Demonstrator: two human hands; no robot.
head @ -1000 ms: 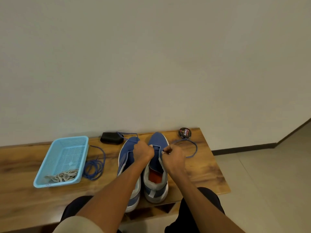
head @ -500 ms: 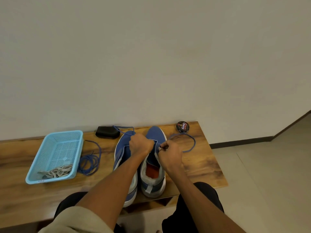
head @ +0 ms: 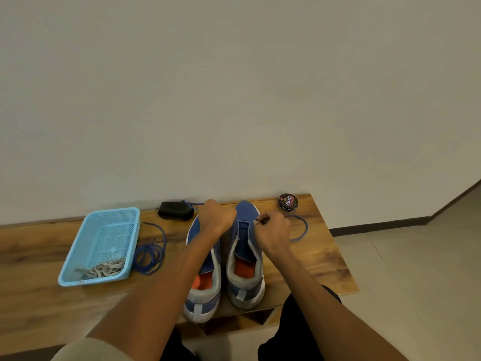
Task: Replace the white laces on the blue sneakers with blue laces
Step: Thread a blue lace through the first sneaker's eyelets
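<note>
A person seated at a wooden bench (head: 322,259) works a blue lace (head: 303,227) into the right-hand sneaker (head: 246,256) of a blue pair, the two shoes standing side by side with toes toward the wall. The right hand (head: 273,231) is curled, its fingertips pinching the lace at the shoe's front eyelets; from that pinch the cord loops out to the right across the bare wood and curves back toward the wrist. The left hand (head: 216,217) is closed in a loose fist over the toe of the left-hand sneaker (head: 201,277), and another blue strand runs from it toward the back of the bench; whether its fingers grip that strand cannot be told. Both shoes show grey padded collars, orange insoles and white soles, their heels near the bench's front edge. Open wood lies to the right of the pair, up to the bench's right end. To the left, a coil of blue lace (head: 149,256) lies against a light-blue plastic mesh basket (head: 78,259), with pale laces (head: 104,269) heaped in its near corner. A black pouch-like object (head: 174,211) and a round black polish tin (head: 287,202) sit at the back edge by the plain wall
</note>
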